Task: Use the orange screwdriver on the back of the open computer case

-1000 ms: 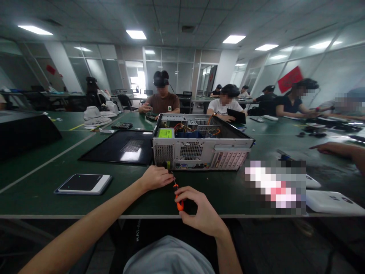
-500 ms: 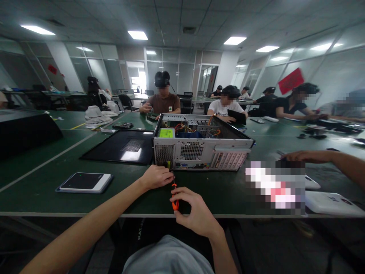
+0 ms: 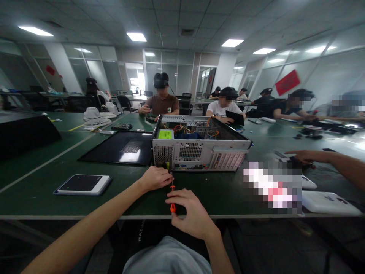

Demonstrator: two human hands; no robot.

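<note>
An opened desktop computer case [image 3: 168,148] lies on its side, its rear panel facing me and cables showing inside. At its lower left corner is my left hand [image 3: 155,179], fingers closed in a pinch against the rear panel; what lies between the fingertips is hidden. The thin shaft of a screwdriver [image 3: 172,207] reaches up to those fingertips. Closer to the table edge, my right hand [image 3: 192,213] has thumb and fingers round its orange handle.
Left of the case lies a black side panel [image 3: 114,150]. A white and black device [image 3: 82,183] sits nearer the front edge [image 3: 85,217]. White devices [image 3: 327,202] and a co-worker's hand [image 3: 308,156] are at right. Beyond stand white fans [image 3: 95,120]; people sit across the table.
My right fingers have shifted slightly round the orange handle, which has turned. My left hand stays at the case's corner. The whole view has moved a little.
</note>
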